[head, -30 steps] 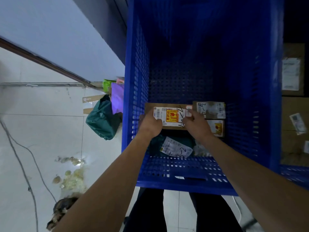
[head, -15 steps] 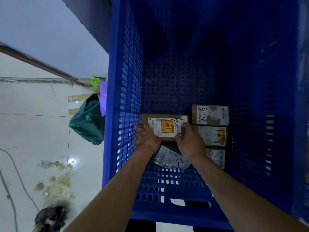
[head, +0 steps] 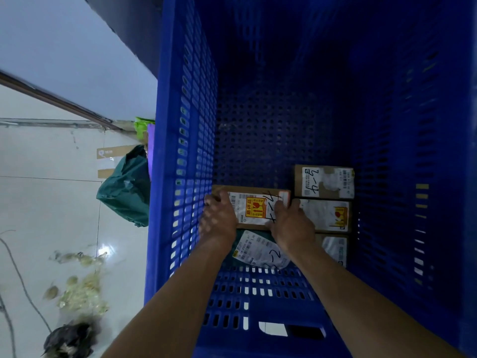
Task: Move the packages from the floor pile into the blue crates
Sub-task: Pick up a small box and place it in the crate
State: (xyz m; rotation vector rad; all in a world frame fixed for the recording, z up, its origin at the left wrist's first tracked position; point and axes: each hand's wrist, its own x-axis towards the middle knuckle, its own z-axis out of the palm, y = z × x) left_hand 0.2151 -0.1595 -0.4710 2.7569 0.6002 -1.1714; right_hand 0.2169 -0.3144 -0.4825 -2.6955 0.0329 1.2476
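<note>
Cardboard box (head: 254,208) sits inside blue crate (head: 180,125); left hand (head: 219,220) and right hand (head: 291,224) grasp its opposite ends.

Packages (head: 251,208) in crate (head: 180,177), bag (head: 126,187) left.

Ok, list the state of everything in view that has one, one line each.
blue crate: open, partly filled.
held box: flat, label up, low inside crate.
left hand: grips held box's left end.
right hand: grips its right end.
three boxes: flat in crate, labels up.
green mailer: lying in crate, label up.
teal bag: outside, on floor.
</note>
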